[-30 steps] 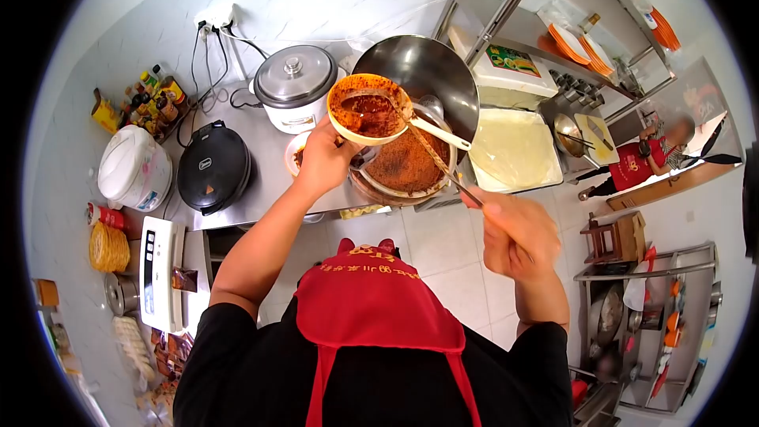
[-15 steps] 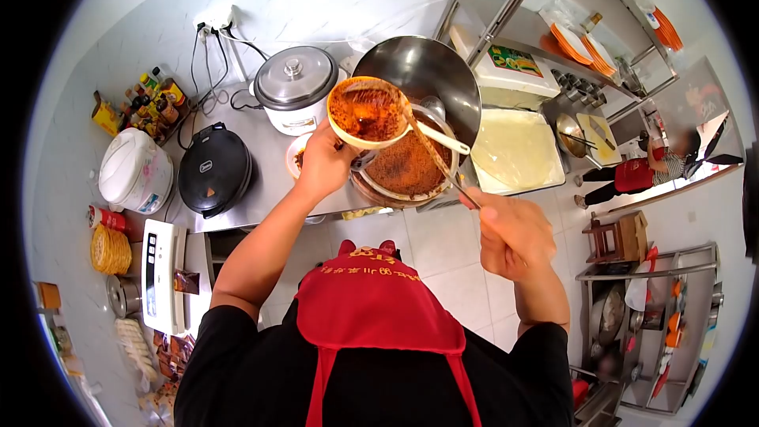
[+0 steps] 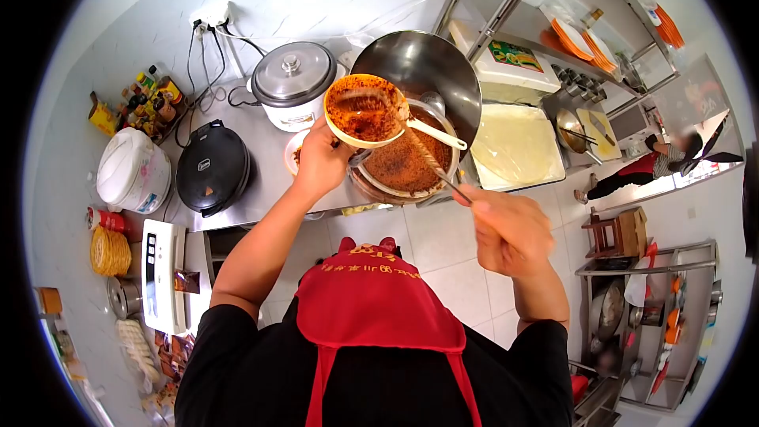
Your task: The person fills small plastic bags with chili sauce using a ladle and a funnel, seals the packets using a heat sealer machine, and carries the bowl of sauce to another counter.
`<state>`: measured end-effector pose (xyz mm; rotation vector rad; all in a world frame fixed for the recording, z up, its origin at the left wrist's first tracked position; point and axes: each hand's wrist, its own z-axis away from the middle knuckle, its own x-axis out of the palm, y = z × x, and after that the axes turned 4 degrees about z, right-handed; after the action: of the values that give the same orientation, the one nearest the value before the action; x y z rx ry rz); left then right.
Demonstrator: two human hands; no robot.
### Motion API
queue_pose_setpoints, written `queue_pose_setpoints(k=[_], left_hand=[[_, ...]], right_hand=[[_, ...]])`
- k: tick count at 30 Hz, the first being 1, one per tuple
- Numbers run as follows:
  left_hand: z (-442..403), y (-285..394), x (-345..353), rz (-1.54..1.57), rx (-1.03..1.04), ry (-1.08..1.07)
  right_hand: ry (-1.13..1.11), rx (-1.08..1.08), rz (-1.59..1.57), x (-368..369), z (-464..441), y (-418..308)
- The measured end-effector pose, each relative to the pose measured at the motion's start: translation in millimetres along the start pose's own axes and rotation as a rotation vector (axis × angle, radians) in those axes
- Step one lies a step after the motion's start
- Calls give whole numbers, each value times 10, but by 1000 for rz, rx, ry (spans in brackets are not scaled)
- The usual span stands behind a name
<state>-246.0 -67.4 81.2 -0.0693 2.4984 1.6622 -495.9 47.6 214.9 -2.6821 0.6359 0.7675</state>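
Note:
My left hand [image 3: 322, 160] grips a yellow-rimmed bowl [image 3: 365, 142] from its left side and holds it tilted above the counter. Red-brown sauce coats the bowl's inside. My right hand [image 3: 512, 231] is closed on the handle of a long utensil [image 3: 431, 160], whose far end reaches into the bowl and is blurred. A white handle [image 3: 444, 134] sticks out at the bowl's right. Below, a round pot of red-brown paste [image 3: 407, 164] stands in front of a large steel basin [image 3: 419, 67]. A small pink-rimmed bowl [image 3: 290, 155] is partly hidden behind my left hand.
A rice cooker [image 3: 292, 79], a black round appliance [image 3: 212, 170] and a white cooker [image 3: 133, 170] stand on the counter [image 3: 265, 190]. Right of the basin lies a film-covered tray [image 3: 518, 146]. Another person [image 3: 660, 162] stands at the far right, near a metal rack [image 3: 648, 324].
The utensil has shifted inside the bowl, and my right hand has moved slightly with it. My left hand still holds the bowl. The other person has changed posture and turned.

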Motion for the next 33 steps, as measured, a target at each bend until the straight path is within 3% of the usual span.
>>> queue_pose_setpoints(k=[2, 10, 14, 24, 27, 33], left_hand=[[7, 4, -21, -55, 12, -18], [17, -14, -37, -129, 102, 23], [53, -75, -25, -75, 53, 50], [172, -104, -27, -180, 179, 97], [224, -157, -23, 10, -5, 98], [248, -69, -123, -50, 39, 134]], right_hand=[[-78, 25, -12, 22, 44, 37], [-47, 30, -2, 26, -38, 5], [-93, 67, -21, -4, -35, -59], [-27, -60, -10, 70, -52, 24], [-115, -77, 64, 60, -100, 62], [-186, -130, 63, -87, -210, -20]])
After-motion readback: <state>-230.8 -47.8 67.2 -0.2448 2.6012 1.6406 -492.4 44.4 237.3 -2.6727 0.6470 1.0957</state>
